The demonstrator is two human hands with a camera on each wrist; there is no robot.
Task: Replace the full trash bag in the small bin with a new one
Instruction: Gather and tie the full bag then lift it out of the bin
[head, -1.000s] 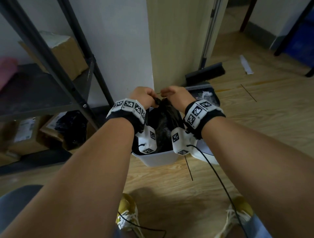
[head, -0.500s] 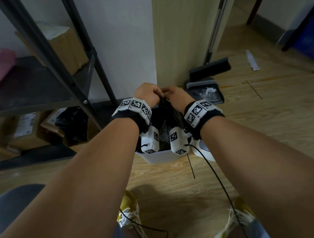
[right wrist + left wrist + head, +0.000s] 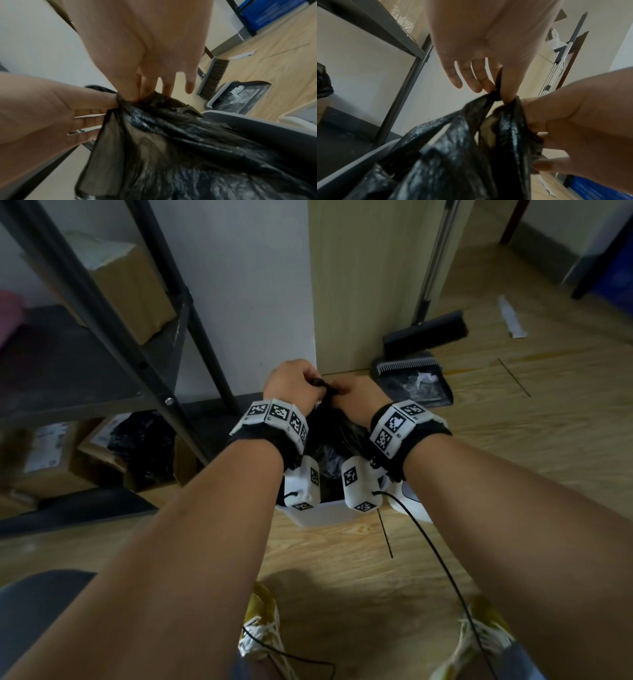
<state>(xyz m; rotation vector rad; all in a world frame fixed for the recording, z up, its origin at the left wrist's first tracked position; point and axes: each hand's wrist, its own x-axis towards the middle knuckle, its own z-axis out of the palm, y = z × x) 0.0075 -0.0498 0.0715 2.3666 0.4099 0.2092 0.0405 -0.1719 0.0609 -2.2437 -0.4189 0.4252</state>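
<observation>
A full black trash bag sits in the small white bin on the wooden floor. Both hands meet above the bin at the bag's gathered top. My left hand pinches a twisted black strip of the bag between thumb and forefinger. My right hand pinches the bunched neck of the bag right beside it. The bin's grey rim shows under the bag. The wrists hide most of the bin's opening in the head view.
A dark metal shelf rack with cardboard boxes stands close on the left. A broom and a dustpan with scraps lie behind on the right. A white lid lies beside the bin. My yellow shoes are below.
The two hands, slightly apart a second ago, have closed together over the bag's neck. The bag top is drawn tighter between them.
</observation>
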